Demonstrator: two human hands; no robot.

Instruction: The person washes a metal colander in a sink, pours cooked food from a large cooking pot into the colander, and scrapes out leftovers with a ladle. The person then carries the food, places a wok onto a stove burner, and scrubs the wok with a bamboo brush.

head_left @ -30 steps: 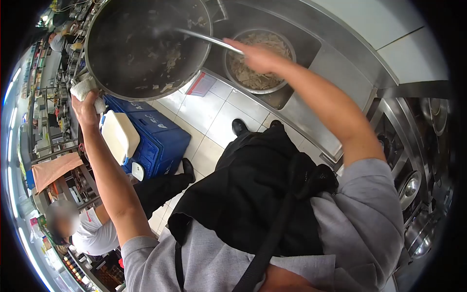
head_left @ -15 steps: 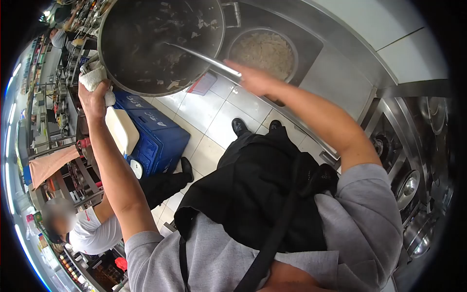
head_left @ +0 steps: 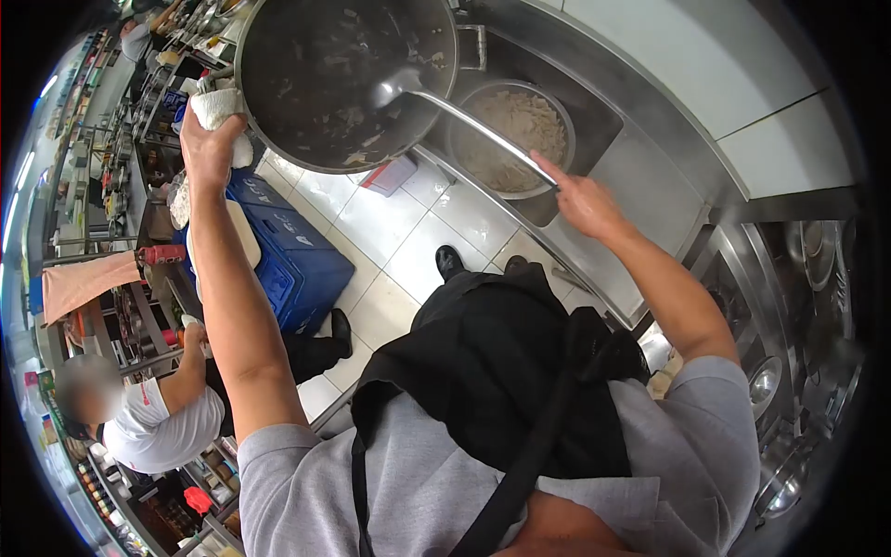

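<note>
My left hand [head_left: 209, 153] is closed around a folded white cloth [head_left: 219, 110] at the left handle of a large dark pan [head_left: 278, 79]. The pan is tilted, and pale scraps of food cling to its inside. My right hand [head_left: 590, 206] grips the end of a long metal ladle [head_left: 483, 135], its index finger stretched along the handle. The ladle's head is over the pan's inside; whether it touches the pan I cannot tell. Below the ladle's handle, a round metal bowl [head_left: 520, 195] holds pale, strip-like food [head_left: 524, 125].
The bowl sits in a recess of the steel counter [head_left: 640, 181]. Burners and steel lids [head_left: 766, 382] are at the right. A blue crate [head_left: 311, 265] with a cream-coloured tray [head_left: 243, 237] stands on the tiled floor at left. Beside it is a co-worker in a white shirt [head_left: 172, 427].
My right hand has moved right, away from the pan, drawing the ladle back so that its head now shows. The pan and my left hand appear farther right as the view shifts.
</note>
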